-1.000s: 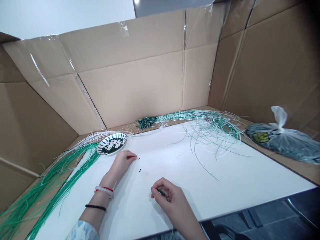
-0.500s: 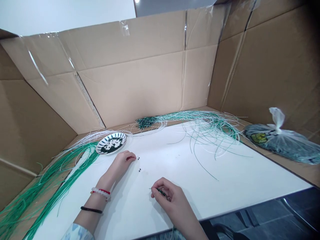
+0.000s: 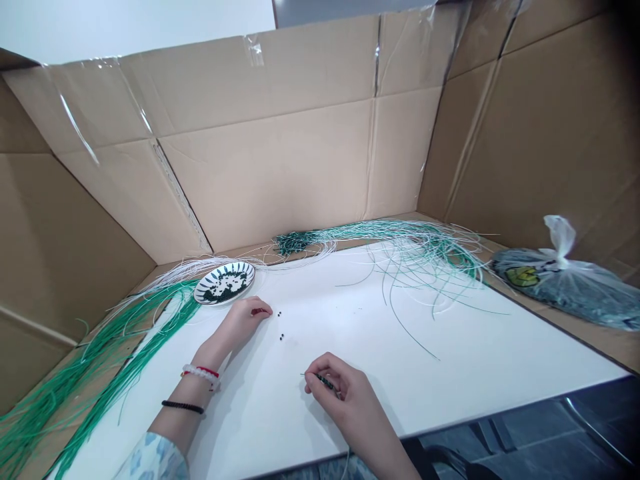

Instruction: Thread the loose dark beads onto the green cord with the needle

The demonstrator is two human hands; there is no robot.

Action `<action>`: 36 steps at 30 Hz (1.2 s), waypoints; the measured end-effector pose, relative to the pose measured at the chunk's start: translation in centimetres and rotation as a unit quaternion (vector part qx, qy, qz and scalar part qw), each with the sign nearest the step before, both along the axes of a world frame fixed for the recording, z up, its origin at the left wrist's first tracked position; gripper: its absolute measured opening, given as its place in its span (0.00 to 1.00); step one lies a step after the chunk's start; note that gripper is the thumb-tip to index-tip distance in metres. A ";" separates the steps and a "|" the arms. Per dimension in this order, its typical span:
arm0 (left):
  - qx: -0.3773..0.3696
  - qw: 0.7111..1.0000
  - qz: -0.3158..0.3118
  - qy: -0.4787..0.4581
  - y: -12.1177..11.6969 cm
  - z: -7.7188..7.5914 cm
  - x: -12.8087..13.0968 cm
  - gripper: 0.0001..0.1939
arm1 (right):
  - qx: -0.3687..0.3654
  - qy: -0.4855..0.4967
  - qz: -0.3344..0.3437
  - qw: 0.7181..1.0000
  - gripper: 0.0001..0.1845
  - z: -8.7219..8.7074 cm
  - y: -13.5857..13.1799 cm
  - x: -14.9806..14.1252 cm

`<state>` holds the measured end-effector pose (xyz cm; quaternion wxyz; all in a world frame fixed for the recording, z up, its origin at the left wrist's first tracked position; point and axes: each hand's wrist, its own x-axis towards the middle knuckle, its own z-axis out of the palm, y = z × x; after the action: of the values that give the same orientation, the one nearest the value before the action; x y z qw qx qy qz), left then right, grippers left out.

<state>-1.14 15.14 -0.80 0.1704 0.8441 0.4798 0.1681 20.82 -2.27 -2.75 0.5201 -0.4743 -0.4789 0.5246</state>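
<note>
My left hand [image 3: 244, 320] is over the white tabletop with thumb and fingers pressed together; what they hold, if anything, is too small to make out. Just right of its fingertips lie small dark beads [image 3: 280, 313], and a few more beads [image 3: 282, 337] lie a little nearer to me. My right hand [image 3: 340, 387] is closed in a pinch around a strand threaded with dark green beads [image 3: 327, 382]. A thin tip of the strand pokes out left of the fingers, and a pale tail hangs below the wrist. A striped plate [image 3: 249, 272] of dark beads stands beyond my left hand.
Long green strands [image 3: 115, 373] run down the table's left side. A bundle of beaded strands [image 3: 295, 242] lies along the back, its loose ends spreading right. A knotted clear bag [image 3: 575, 280] sits at the right. Cardboard walls [image 3: 280, 173] enclose the back and sides.
The camera view has shifted slightly. Both hands keep nearly the same pose, and the loose beads lie as before.
</note>
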 end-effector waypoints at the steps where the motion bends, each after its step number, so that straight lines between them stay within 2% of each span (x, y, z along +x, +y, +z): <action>1: -0.006 1.000 0.002 -0.005 0.1 0.0 0.0 0.07 | 0.000 0.001 0.000 1.000 0.09 0.0 0.0 0.0; 7: -0.046 0.997 0.023 -0.063 -0.7 0.1 0.5 0.07 | 0.001 0.012 -0.004 1.000 0.09 0.2 -0.1 -0.1; 10: -0.080 0.986 0.044 -0.140 -1.5 0.5 1.6 0.07 | 0.002 0.019 -0.011 1.000 0.09 0.2 -0.1 -0.2; 12: -0.106 0.967 0.072 -0.221 -2.6 1.2 2.3 0.06 | 0.003 0.029 -0.017 0.999 0.11 0.3 -0.1 -0.1; 16: -0.175 0.888 0.128 -0.405 -7.2 2.8 3.2 0.10 | 0.006 0.053 -0.030 0.998 0.16 1.4 -0.3 -0.1; 19: -0.235 0.812 0.165 -0.507 -11.8 3.5 3.5 0.22 | 0.017 0.065 -0.031 0.997 0.14 3.1 -0.9 -0.7; 22: -0.279 0.747 0.206 -0.568 -15.7 3.4 3.4 0.24 | 0.016 0.078 -0.030 0.996 0.11 4.8 -1.8 -2.2; 26: -0.296 0.695 0.250 -0.606 -19.0 3.3 2.7 0.20 | -0.014 0.069 -0.008 0.998 0.09 6.0 -3.1 -4.3; 30: -0.278 0.679 0.281 -0.618 -21.0 3.6 2.0 0.18 | -0.034 0.036 0.003 0.999 0.09 6.4 -4.0 -6.0; 36: -0.225 0.697 0.304 -0.609 -22.0 4.2 1.6 0.15 | -0.035 -0.021 -0.002 0.999 0.09 7.2 -4.4 -7.4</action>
<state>0.44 -6.87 3.40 0.5501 0.3012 0.5251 0.5752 13.42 -6.72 4.45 0.4941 -0.5044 -0.4701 0.5296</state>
